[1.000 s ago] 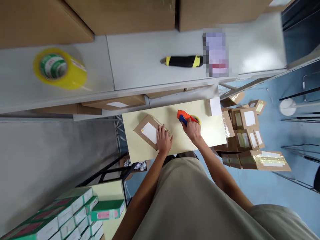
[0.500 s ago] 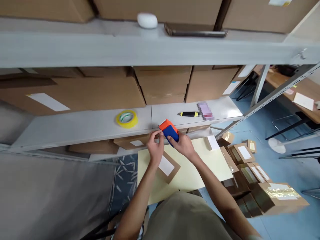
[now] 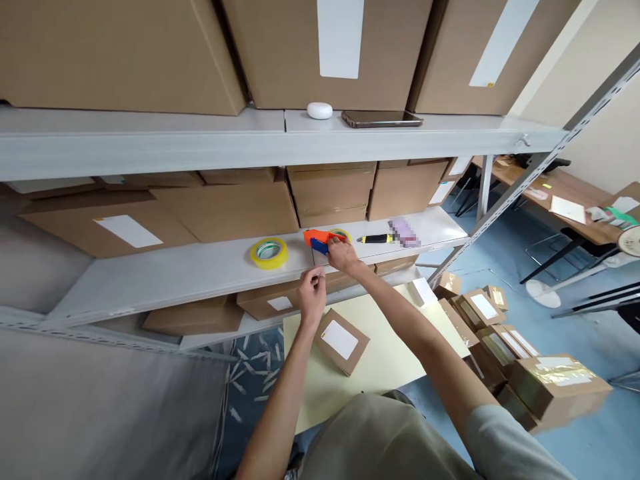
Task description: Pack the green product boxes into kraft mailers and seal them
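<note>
My right hand (image 3: pixel 342 256) is wrapped round an orange and blue tape dispenser (image 3: pixel 318 239) at the front of the middle shelf. A yellow roll edge shows behind it. Lower and to the left, my left hand (image 3: pixel 312 296) hovers in front of the shelf edge with fingertips pinched together. Whether something small is between them I cannot make out. On the shelf left of the dispenser lies a yellow tape roll (image 3: pixel 269 253). A black and yellow utility knife (image 3: pixel 375 239) lies to its right. Below my hands, a small cardboard box (image 3: pixel 343 341) with a white label rests on a cream tabletop (image 3: pixel 390 360).
Large cartons (image 3: pixel 320 193) line the shelves. A phone (image 3: pixel 382 119) and a white rounded case (image 3: pixel 319 111) lie on the upper shelf (image 3: pixel 165 148). A white box (image 3: pixel 423 291) sits at the tabletop's far right corner. Stacked parcels (image 3: pixel 555 387) stand on the floor at right.
My right hand has carried the tape dispenser forward and left onto the shelf. My left hand has come off it and dropped lower. The view has tilted up.
</note>
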Tool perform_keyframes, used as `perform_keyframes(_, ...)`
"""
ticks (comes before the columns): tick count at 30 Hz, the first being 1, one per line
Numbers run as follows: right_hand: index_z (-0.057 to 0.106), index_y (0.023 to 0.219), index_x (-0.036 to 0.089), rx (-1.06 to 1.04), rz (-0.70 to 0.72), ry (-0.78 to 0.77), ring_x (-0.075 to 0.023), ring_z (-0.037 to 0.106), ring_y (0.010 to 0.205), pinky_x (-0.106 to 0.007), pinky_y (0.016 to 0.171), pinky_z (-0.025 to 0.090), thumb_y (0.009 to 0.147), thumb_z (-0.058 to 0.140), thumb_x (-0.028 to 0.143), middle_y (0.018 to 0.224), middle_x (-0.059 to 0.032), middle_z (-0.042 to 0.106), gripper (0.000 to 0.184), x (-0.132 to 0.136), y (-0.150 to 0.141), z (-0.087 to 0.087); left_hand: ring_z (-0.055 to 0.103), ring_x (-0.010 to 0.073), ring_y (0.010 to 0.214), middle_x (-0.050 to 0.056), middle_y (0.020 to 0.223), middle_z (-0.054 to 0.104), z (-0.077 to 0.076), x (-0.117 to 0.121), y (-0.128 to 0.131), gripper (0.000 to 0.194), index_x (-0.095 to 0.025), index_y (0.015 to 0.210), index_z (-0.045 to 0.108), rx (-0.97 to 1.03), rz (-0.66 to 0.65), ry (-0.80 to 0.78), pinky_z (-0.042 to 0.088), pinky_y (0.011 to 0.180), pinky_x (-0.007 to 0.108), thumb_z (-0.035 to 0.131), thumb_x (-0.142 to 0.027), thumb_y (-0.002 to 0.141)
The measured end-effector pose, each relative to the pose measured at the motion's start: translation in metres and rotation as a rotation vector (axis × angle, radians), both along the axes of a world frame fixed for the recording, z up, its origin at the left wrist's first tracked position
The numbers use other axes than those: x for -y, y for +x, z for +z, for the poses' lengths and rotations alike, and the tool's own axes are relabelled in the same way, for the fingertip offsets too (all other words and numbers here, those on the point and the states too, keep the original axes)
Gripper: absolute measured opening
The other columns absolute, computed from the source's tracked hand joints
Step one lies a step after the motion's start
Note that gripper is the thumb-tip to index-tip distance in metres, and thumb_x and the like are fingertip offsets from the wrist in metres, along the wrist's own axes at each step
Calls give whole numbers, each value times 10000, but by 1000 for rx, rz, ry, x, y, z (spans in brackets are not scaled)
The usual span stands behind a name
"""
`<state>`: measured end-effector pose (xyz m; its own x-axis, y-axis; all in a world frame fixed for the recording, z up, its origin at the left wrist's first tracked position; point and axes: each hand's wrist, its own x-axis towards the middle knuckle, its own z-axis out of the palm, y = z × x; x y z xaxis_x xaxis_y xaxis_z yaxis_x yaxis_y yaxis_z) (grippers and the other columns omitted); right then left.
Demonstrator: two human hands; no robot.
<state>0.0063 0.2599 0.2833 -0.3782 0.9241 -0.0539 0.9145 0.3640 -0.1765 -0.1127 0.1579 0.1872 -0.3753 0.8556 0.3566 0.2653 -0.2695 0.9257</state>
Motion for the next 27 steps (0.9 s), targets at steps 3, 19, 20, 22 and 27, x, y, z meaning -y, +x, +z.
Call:
perform_keyframes(3, 581, 1557, -51, -1, 18, -3, -349, 642, 1463, -456, 1325, 344, 1055, 513, 95, 1577, -330, 642, 528, -9, -1, -12, 822, 266, 1056, 137, 1194, 853, -14, 32, -7, 293, -230, 1089, 811, 30, 17, -60, 686, 975, 431, 677, -481, 1020)
perform_keyframes(19, 510, 1673, 87, -553, -120, -59, -356, 536, 1589, -564, 1340, 436, 1189, 391, 389, 1674, -276, 581, 583, 130, 133, -175, 769, 302, 1321, 148, 1369, 815, -140, 150, 61, 263, -234, 1203, 788, -235, -15, -561, 607, 1203, 533, 640, -296, 994)
perform_keyframes(20, 535, 1646, 80, -585, -180, -156, -366, 573, 1558, -573, 1326, 456, 1181, 404, 389, 1636, -289, 615, 573, 150, 149, -199, 729, 313, 1405, 157, 1437, 790, -146, 158, 70, 293, -229, 1245, 784, -306, -54, -601, 557, 1271, 549, 639, -275, 994)
perform_keyframes(22, 574, 1602, 68, -621, -289, -345, -374, 615, 1528, -576, 1312, 478, 1172, 417, 384, 1591, -302, 655, 557, 188, 176, -243, 611, 340, 1572, 181, 1616, 686, -157, 170, 88, 403, -210, 1392, 744, -426, -150, -672, 469, 1358, 566, 638, -265, 1008)
perform_keyframes(27, 538, 1660, 27, -686, -334, -681, -314, 559, 1627, -500, 1376, 423, 1186, 368, 360, 1700, -286, 591, 604, 247, 196, -298, 231, 407, 1790, 214, 1878, 350, -172, 182, 116, 786, -142, 1736, 443, -643, -390, -815, 304, 1435, 654, 658, -231, 986)
